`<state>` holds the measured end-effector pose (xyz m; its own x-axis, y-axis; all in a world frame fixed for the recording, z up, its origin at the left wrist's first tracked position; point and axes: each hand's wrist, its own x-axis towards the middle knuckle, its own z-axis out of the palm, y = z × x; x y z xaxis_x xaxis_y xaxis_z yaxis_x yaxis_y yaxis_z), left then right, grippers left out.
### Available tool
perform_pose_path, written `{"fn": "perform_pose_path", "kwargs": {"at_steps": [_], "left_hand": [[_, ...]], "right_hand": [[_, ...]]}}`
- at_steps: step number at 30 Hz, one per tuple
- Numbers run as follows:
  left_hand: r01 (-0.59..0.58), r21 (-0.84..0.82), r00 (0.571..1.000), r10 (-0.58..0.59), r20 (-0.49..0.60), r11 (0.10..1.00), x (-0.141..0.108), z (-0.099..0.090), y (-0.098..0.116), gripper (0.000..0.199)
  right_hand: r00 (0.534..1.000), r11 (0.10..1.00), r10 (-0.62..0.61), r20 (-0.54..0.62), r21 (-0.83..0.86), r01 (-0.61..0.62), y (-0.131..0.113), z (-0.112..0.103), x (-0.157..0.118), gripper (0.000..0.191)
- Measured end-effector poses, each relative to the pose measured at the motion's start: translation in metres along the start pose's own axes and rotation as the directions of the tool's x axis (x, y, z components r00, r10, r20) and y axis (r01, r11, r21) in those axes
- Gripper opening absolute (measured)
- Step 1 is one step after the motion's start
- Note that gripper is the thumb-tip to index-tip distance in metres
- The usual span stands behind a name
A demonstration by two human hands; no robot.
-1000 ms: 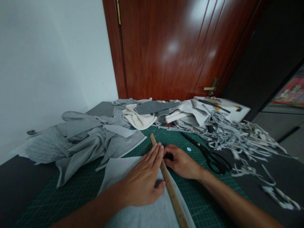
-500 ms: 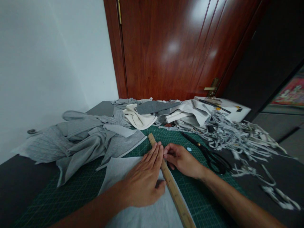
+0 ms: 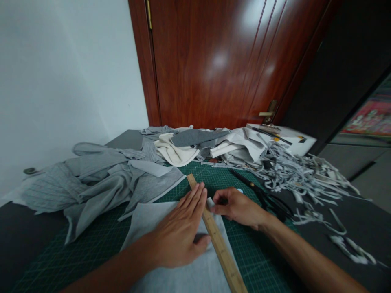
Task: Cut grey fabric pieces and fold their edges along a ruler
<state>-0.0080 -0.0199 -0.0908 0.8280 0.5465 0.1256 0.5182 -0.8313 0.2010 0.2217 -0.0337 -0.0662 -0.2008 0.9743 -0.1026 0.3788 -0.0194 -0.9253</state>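
Note:
My left hand (image 3: 183,230) lies flat, its fingers stretched together along the upper part of a wooden ruler (image 3: 220,244) and over a grey piece of cloth (image 3: 180,278). The ruler rests slantwise on the cloth, near its right edge. On the far side of that edge, my right hand (image 3: 235,206) is closed in a pinch at the top corner of the cloth, where a small bit of fabric stands up by the fingertips. Beneath everything is a green cutting mat (image 3: 256,252). Black scissors (image 3: 265,195) lie just beyond my right hand, partly covered by it.
Crumpled grey cloth (image 3: 100,175) lies at left. Farther back are a cream scrap (image 3: 177,152) and other fabric pieces. A heap of cut strips (image 3: 296,171) and a white box (image 3: 296,140) are at right. A wooden door (image 3: 207,61) stands behind the table.
My right hand has shifted slightly away from the ruler, and a wider band of cloth shows on the ruler's right. My left hand stays pressed flat. The whole view has shifted a little.

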Motion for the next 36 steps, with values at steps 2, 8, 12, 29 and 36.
{"fn": "perform_pose_path", "kwargs": {"at_steps": [2,8,12,29,36], "left_hand": [[-0.019,-0.001,1.0,0.019,0.005,1.0,-0.002,-0.001,-0.002,0.104],[-0.034,0.051,0.999,0.034,-0.003,0.998,-0.007,0.001,-0.007,0.103],[-0.047,0.087,0.999,0.047,0.002,0.995,-0.009,0.001,-0.009,0.102],[-0.088,0.105,0.996,0.086,0.02,0.991,-0.021,-0.011,-0.021,0.091],[-0.094,0.084,0.995,0.095,-0.01,0.992,-0.021,-0.01,-0.021,0.092]], "right_hand": [[1.0,0.999,0.015,0.003,0.05,-0.015,0.001,0.002,0.0,0.021],[0.998,0.986,0.047,-0.03,0.162,-0.042,0.008,0.005,0.004,0.037],[0.991,1.0,-0.008,-0.133,-0.014,0.007,0.011,0.003,0.007,0.042],[0.986,0.997,-0.056,-0.158,-0.065,0.046,0.018,0.004,0.005,0.024],[1.0,0.993,-0.009,-0.029,0.118,0.012,0.005,0.012,-0.002,0.028]]}}
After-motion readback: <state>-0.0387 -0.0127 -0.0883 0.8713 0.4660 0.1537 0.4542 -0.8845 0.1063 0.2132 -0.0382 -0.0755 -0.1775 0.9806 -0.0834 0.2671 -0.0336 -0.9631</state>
